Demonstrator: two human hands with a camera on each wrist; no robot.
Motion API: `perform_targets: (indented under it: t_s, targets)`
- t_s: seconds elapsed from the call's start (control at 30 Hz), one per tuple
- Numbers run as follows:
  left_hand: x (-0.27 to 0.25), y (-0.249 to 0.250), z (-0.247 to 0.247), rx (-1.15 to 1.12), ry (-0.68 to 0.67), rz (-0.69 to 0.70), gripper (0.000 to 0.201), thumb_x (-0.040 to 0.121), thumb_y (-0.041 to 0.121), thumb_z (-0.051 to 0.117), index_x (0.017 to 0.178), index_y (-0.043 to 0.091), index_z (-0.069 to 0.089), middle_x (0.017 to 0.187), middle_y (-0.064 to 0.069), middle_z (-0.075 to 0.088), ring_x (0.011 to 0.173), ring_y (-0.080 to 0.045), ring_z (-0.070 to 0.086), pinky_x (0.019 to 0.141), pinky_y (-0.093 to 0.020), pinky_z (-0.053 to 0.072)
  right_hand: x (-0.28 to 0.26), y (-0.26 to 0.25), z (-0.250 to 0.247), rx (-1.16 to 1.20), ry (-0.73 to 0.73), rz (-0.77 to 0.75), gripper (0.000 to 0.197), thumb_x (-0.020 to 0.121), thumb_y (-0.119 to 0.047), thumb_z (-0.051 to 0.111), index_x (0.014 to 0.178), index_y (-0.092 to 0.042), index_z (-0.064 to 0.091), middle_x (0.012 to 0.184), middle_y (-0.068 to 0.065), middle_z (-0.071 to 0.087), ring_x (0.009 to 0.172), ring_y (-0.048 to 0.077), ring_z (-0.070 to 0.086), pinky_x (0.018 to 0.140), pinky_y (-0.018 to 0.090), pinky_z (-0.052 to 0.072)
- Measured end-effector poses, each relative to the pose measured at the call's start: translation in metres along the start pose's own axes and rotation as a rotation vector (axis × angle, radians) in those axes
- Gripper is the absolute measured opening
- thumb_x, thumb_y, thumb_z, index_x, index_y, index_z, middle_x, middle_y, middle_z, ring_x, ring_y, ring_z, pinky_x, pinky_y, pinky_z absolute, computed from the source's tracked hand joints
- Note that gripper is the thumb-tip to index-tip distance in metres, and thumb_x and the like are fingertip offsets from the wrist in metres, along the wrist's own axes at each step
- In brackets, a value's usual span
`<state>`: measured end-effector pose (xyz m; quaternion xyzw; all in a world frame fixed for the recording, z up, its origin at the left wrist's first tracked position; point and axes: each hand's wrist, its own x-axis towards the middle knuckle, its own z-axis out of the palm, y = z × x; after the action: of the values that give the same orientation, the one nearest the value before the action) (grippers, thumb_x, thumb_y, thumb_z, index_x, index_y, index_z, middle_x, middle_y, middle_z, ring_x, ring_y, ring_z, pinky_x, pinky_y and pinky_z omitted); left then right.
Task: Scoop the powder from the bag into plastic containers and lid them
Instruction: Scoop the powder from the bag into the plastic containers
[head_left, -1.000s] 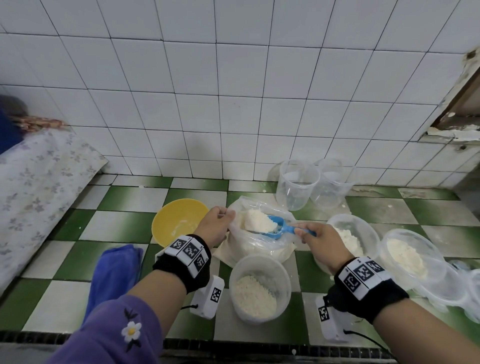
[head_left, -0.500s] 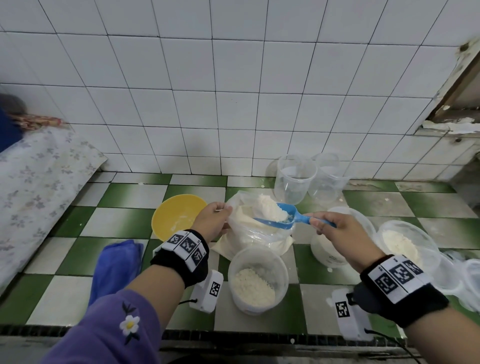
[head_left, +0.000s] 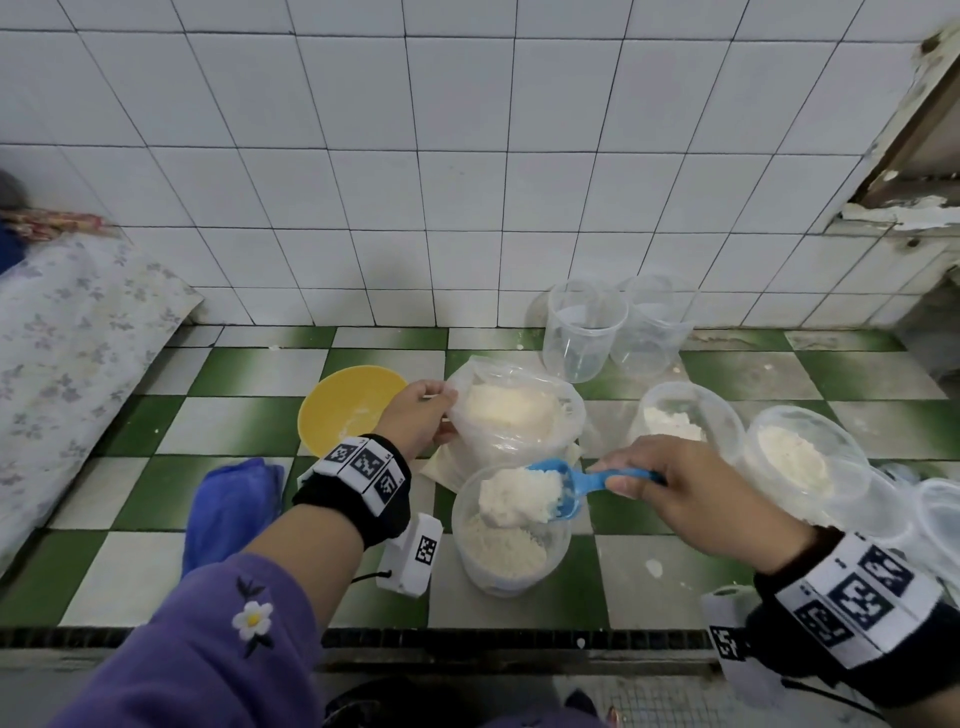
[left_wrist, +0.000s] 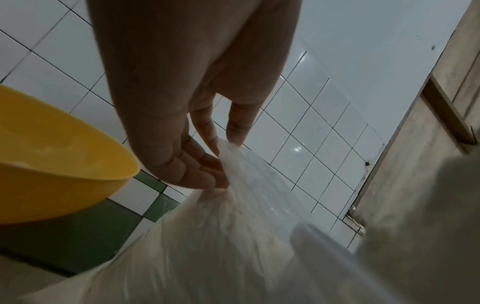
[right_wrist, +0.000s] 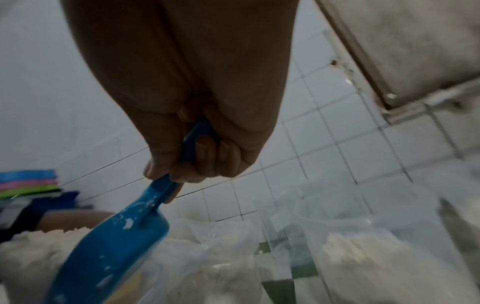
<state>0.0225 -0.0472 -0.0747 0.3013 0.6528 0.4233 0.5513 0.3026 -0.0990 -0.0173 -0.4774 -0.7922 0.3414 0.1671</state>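
A clear plastic bag (head_left: 514, 410) of white powder sits on the checkered counter. My left hand (head_left: 418, 415) pinches its rim (left_wrist: 228, 156) at the left side. My right hand (head_left: 670, 488) grips the handle of a blue scoop (head_left: 571, 486) (right_wrist: 111, 246). The scoop is heaped with powder and tilted over a clear container (head_left: 509, 540) in front of the bag, which holds powder in its lower part. Two more containers with powder, one (head_left: 680, 421) nearer the bag and one (head_left: 800, 457) further out, stand to the right.
Two empty clear containers (head_left: 582, 332) stand at the back by the tiled wall. A yellow bowl (head_left: 348, 410) (left_wrist: 52, 160) sits left of the bag. A blue cloth (head_left: 228, 509) lies at the front left. More clear plastic pieces (head_left: 935, 514) lie at the far right.
My right hand lifted the loaded scoop out of the bag and brought it forward and down over the front container, tipping it. The left hand kept its hold on the bag's rim.
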Motion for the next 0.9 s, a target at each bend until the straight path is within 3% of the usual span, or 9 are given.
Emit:
perform_targets:
  t_s: [0.17, 0.23, 0.3, 0.53, 0.67, 0.73, 0.83, 0.9]
  targets:
    - [-0.002, 0.0, 0.0, -0.006, -0.002, -0.006, 0.011, 0.099, 0.017, 0.051, 0.108, 0.01, 0.054, 0.105, -0.012, 0.062, 0.07, -0.016, 0.061, 0.047, -0.017, 0.051, -0.003, -0.016, 0.024, -0.505, 0.108, -0.447, 0.029, 0.079, -0.004, 0.063, 0.105, -0.014, 0.07, 0.082, -0.003, 0.059, 0.073, 0.016, 0.059, 0.064, 0.026, 0.05]
    - [-0.001, 0.0, 0.0, 0.0, -0.002, -0.005, 0.01, 0.099, 0.017, 0.051, 0.108, 0.011, 0.053, 0.105, -0.012, 0.061, 0.07, -0.015, 0.061, 0.048, -0.018, 0.05, -0.005, -0.023, 0.029, -0.616, 0.141, -0.549, 0.032, 0.082, -0.002, 0.049, 0.106, -0.01, 0.069, 0.08, 0.0, 0.058, 0.069, 0.02, 0.056, 0.059, 0.032, 0.05]
    - [-0.001, 0.0, 0.0, 0.012, -0.005, 0.0, 0.01, 0.099, 0.016, 0.05, 0.108, 0.011, 0.053, 0.105, -0.012, 0.061, 0.07, -0.015, 0.06, 0.049, -0.018, 0.051, -0.007, -0.022, 0.033, -0.648, 0.151, -0.602, 0.037, 0.087, -0.005, 0.038, 0.108, -0.007, 0.068, 0.081, 0.001, 0.059, 0.068, 0.021, 0.055, 0.056, 0.034, 0.05]
    - [0.0, -0.002, -0.001, 0.023, 0.002, -0.012, 0.009, 0.099, 0.017, 0.052, 0.106, 0.014, 0.055, 0.109, -0.013, 0.063, 0.074, -0.017, 0.062, 0.051, -0.02, 0.051, -0.016, -0.016, 0.031, -0.652, 0.147, -0.599, 0.036, 0.088, -0.004, 0.041, 0.112, -0.008, 0.068, 0.09, 0.002, 0.062, 0.074, 0.02, 0.058, 0.062, 0.034, 0.051]
    - [0.0, 0.0, 0.0, 0.02, 0.011, -0.018, 0.008, 0.099, 0.017, 0.052, 0.105, 0.013, 0.055, 0.108, -0.013, 0.063, 0.073, -0.017, 0.061, 0.056, -0.022, 0.053, -0.017, -0.01, 0.028, -0.502, 0.146, -0.471, 0.041, 0.076, 0.005, 0.064, 0.112, -0.012, 0.068, 0.09, -0.002, 0.061, 0.079, 0.016, 0.058, 0.07, 0.029, 0.051]
    - [0.001, 0.0, 0.0, 0.029, 0.012, -0.021, 0.01, 0.099, 0.016, 0.052, 0.108, 0.012, 0.055, 0.108, -0.014, 0.063, 0.074, -0.018, 0.06, 0.059, -0.023, 0.052, -0.014, -0.006, 0.024, -0.296, 0.168, -0.348, 0.03, 0.084, -0.005, 0.063, 0.11, -0.018, 0.07, 0.09, -0.009, 0.061, 0.083, 0.004, 0.056, 0.076, 0.016, 0.045]
    - [0.005, 0.0, -0.002, 0.05, 0.017, -0.034, 0.009, 0.098, 0.018, 0.054, 0.104, 0.012, 0.057, 0.107, -0.014, 0.063, 0.078, -0.02, 0.06, 0.065, -0.026, 0.053, -0.009, -0.013, 0.006, -0.012, 0.209, -0.014, 0.02, 0.088, -0.013, 0.065, 0.096, -0.031, 0.07, 0.081, -0.019, 0.061, 0.079, -0.007, 0.055, 0.069, 0.006, 0.038]
    - [0.008, -0.001, -0.003, 0.069, 0.017, -0.032, 0.009, 0.096, 0.021, 0.056, 0.098, 0.013, 0.059, 0.101, -0.012, 0.064, 0.076, -0.019, 0.059, 0.067, -0.029, 0.052, -0.002, -0.017, -0.008, 0.152, 0.212, 0.17, 0.017, 0.088, -0.015, 0.064, 0.092, -0.03, 0.068, 0.071, -0.015, 0.06, 0.067, -0.003, 0.054, 0.059, 0.006, 0.038]
